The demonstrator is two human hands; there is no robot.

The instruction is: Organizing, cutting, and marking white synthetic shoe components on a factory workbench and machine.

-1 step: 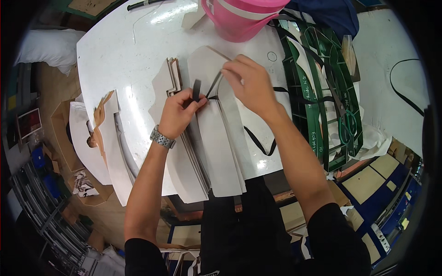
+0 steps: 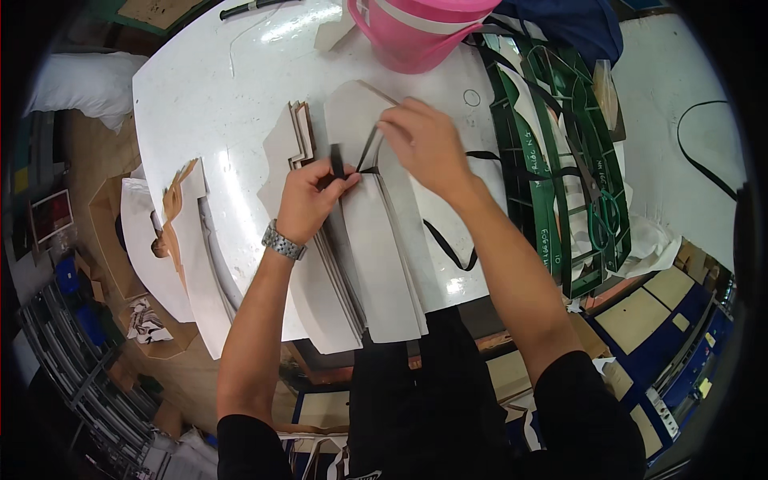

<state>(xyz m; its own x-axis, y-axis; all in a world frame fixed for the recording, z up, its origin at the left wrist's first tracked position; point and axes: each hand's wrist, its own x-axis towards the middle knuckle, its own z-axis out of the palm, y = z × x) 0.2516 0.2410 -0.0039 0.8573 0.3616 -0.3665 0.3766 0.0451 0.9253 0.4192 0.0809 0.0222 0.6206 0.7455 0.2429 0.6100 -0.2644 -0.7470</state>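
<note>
1. Black strap [image 2: 337, 160] is pinched in both hands at once: the left hand [image 2: 314, 198] closes thumb and fingers on it, with a short end standing up above the knuckles, and the right hand [image 2: 426, 148] grips a slanting length between fingertips and thumb.
2. Holding it at two points seems meant to keep the length between the hands taut; the right hand, somewhat blurred, sits farther from the body.
3. Between and just below the hands, the strap crosses the right stack of pale card [image 2: 390, 256]; whether it runs all the way around is hidden.
4. That stack lies lengthwise toward the body, its near end over the table [image 2: 212, 104] edge, probably so that both hands can reach its middle.
5. Just beside it, under the left hand and wrist, lies the left stack of pale card [image 2: 320, 296], notched at its far end.
6. Well apart from the working spot are the pink bucket [image 2: 424, 48] at the far side and scissors [image 2: 604, 222] resting on the green frame [image 2: 546, 192], perhaps for easy reach on the right.
</note>
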